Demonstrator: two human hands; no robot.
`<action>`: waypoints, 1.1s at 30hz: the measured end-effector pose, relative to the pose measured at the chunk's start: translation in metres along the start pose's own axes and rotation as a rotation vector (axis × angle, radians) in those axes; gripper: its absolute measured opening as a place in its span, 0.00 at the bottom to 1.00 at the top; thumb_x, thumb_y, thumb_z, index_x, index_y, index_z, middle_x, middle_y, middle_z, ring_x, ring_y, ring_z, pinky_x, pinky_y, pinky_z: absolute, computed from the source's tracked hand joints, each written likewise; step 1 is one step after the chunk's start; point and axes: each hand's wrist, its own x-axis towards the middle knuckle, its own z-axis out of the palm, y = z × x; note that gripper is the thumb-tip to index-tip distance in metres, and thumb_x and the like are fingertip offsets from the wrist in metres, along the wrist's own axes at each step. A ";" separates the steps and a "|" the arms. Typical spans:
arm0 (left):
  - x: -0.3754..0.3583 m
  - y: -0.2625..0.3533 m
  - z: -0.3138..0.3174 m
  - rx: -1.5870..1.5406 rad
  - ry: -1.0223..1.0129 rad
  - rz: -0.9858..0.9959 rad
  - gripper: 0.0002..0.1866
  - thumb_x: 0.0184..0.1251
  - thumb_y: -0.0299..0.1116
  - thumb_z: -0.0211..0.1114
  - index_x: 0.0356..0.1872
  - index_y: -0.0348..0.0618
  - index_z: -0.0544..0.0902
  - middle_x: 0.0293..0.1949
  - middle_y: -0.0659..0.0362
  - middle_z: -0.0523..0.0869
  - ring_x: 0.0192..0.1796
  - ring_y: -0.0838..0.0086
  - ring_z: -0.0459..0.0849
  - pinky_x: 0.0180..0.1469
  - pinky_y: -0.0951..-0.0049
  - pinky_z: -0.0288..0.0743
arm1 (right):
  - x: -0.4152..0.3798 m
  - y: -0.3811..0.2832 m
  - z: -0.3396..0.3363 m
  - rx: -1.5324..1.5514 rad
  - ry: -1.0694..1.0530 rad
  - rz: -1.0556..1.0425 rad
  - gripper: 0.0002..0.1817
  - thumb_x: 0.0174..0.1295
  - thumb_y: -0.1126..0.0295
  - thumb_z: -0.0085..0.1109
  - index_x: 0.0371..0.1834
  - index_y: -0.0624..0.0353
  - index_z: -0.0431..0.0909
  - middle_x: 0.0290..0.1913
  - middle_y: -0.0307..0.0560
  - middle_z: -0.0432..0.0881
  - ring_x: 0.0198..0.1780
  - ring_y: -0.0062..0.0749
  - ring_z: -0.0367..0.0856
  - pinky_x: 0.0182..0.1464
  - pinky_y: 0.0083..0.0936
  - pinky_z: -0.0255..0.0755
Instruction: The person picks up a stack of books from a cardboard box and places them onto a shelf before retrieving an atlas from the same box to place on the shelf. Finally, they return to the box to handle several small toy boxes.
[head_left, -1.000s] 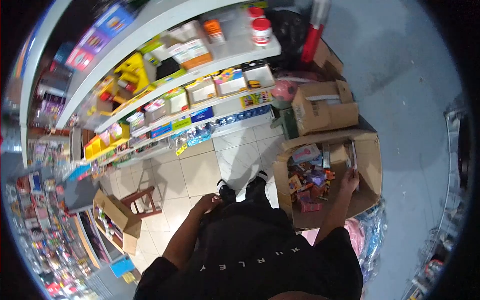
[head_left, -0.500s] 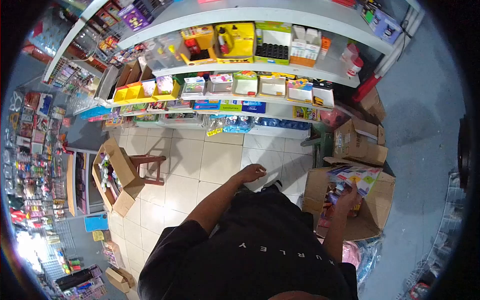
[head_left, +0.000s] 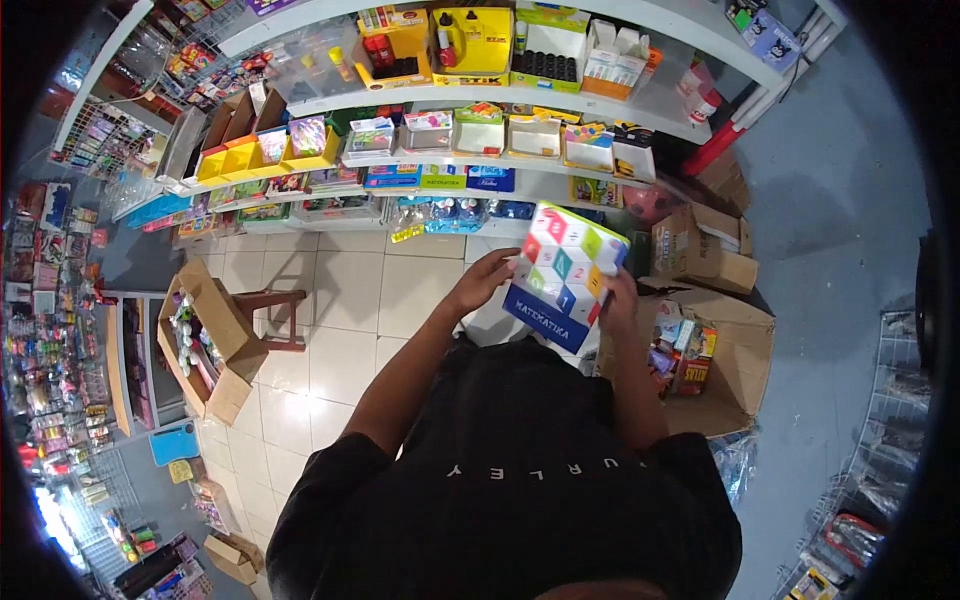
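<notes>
- Closest is the person's black short-sleeved shirt with white lettering.
- The right hand pinches the right edge of a rectangular book with coloured hexagons on white and a dark blue "MATEMATIKA" band.
- The left hand is at the book's left edge, fingers partly extended; whether they grip it I cannot tell.
- The book is held tilted in front of the shirt, above the beige tiled floor.
- Right of the book stands an open brown cardboard box; a red item marked "ATLAS" lies inside among small packets.
- Well apart, toward the floor's left edge, a brown cardboard box of mixed goods is beside a reddish-brown stool.
- Beyond the floor, the lower shelf carries a flat green item near its middle.
- Above it, the middle shelf has a divided yellow tray toward its left end.
- The upper shelf bears an open yellow "STIK" carton near its middle.
</notes>
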 end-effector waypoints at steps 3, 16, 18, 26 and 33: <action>-0.010 0.002 -0.006 -0.316 -0.144 -0.145 0.23 0.72 0.37 0.61 0.64 0.40 0.70 0.56 0.53 0.80 0.57 0.68 0.80 0.61 0.64 0.74 | 0.023 0.015 0.026 -0.199 -0.011 0.090 0.18 0.64 0.69 0.54 0.55 0.66 0.75 0.47 0.47 0.82 0.47 0.31 0.82 0.52 0.28 0.75; -0.041 -0.010 -0.026 -0.589 0.313 -0.003 0.16 0.72 0.38 0.61 0.54 0.40 0.77 0.47 0.54 0.86 0.46 0.69 0.86 0.51 0.65 0.82 | 0.022 0.061 0.062 -0.543 -0.137 0.092 0.17 0.62 0.76 0.64 0.54 0.65 0.74 0.48 0.45 0.83 0.46 0.26 0.82 0.51 0.25 0.76; -0.044 -0.006 -0.034 -0.708 0.287 -0.034 0.17 0.71 0.40 0.61 0.55 0.41 0.76 0.48 0.53 0.85 0.47 0.68 0.86 0.51 0.64 0.82 | 0.026 0.065 0.059 -0.556 -0.147 0.082 0.18 0.63 0.75 0.62 0.56 0.65 0.72 0.50 0.46 0.82 0.49 0.27 0.81 0.53 0.25 0.75; -0.053 -0.005 -0.052 -0.654 0.181 -0.037 0.20 0.71 0.32 0.60 0.60 0.40 0.70 0.54 0.51 0.81 0.55 0.63 0.82 0.54 0.59 0.81 | 0.045 0.061 0.072 -0.645 -0.174 0.111 0.22 0.68 0.71 0.56 0.63 0.63 0.65 0.55 0.48 0.78 0.55 0.27 0.78 0.58 0.26 0.72; -0.061 -0.057 -0.070 -0.620 0.283 -0.148 0.19 0.69 0.29 0.62 0.58 0.36 0.73 0.52 0.49 0.82 0.51 0.62 0.84 0.55 0.62 0.80 | 0.048 0.125 0.048 -0.804 -0.256 0.249 0.30 0.66 0.70 0.60 0.67 0.63 0.59 0.58 0.50 0.75 0.58 0.30 0.74 0.59 0.28 0.71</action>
